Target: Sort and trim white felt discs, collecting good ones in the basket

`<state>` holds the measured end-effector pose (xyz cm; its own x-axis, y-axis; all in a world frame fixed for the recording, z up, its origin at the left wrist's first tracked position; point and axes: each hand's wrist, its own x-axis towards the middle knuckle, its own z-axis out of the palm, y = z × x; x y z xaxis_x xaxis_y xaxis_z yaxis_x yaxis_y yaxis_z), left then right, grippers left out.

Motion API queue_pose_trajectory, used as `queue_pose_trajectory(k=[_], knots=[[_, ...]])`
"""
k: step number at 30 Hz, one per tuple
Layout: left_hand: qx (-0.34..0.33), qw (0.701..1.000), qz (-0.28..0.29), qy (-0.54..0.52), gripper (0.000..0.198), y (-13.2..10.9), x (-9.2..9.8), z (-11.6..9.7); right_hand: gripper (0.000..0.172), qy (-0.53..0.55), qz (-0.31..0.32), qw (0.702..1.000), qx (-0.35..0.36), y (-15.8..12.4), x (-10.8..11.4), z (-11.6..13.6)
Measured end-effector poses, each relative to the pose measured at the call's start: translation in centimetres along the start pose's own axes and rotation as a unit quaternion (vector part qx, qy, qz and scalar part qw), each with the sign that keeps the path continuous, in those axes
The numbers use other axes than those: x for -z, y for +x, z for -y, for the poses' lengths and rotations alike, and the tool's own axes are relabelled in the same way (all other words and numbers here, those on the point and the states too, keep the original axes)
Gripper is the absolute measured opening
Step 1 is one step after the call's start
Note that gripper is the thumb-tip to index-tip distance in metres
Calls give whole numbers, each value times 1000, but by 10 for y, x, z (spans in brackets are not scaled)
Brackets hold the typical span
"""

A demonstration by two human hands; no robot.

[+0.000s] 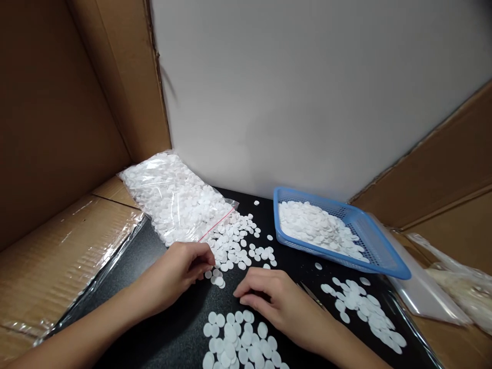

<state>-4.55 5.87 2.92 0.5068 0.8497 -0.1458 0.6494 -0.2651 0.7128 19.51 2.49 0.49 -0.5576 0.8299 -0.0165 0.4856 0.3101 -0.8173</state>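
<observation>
My left hand (188,266) is closed, its fingertips bent down at the near edge of a loose heap of small white round discs (230,246). A few discs lie just by its fingers; anything between the fingertips is hidden. My right hand (269,292) is also closed, thumb and forefinger drawn together, and I cannot make out anything in them. It hovers over the far edge of a second spread of white discs (238,343) near me. The heap spills from the mouth of a clear zip bag (172,195) full of such discs, with a pink seal line.
A blue plastic basket (384,251) holding many discs stands at the back right. More discs (365,307) lie in front of it. Tweezers (313,294) rest partly behind my right hand. Clear plastic bags (426,292) lie at far right. Cardboard (57,256) and a white panel (307,92) enclose the black tabletop (142,277).
</observation>
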Motion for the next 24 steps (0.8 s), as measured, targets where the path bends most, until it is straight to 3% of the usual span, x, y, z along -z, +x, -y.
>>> queue_pose_trajectory(k=[3, 7, 15, 24], knots=[[-25, 998, -27, 56, 18, 2, -3, 6, 12, -60, -48, 997, -13, 12, -19, 1], [-39, 997, -4, 69, 16, 1, -9, 10, 11, -132, -67, 989, -13, 23, -38, 1], [-33, 994, 39, 101, 21, -4, -20, 6, 19, -70, -52, 995, -40, 16, -26, -4], [-65, 990, 6, 123, 14, 2, -28, 10, 20, -87, -84, 992, -30, 15, -24, -9]])
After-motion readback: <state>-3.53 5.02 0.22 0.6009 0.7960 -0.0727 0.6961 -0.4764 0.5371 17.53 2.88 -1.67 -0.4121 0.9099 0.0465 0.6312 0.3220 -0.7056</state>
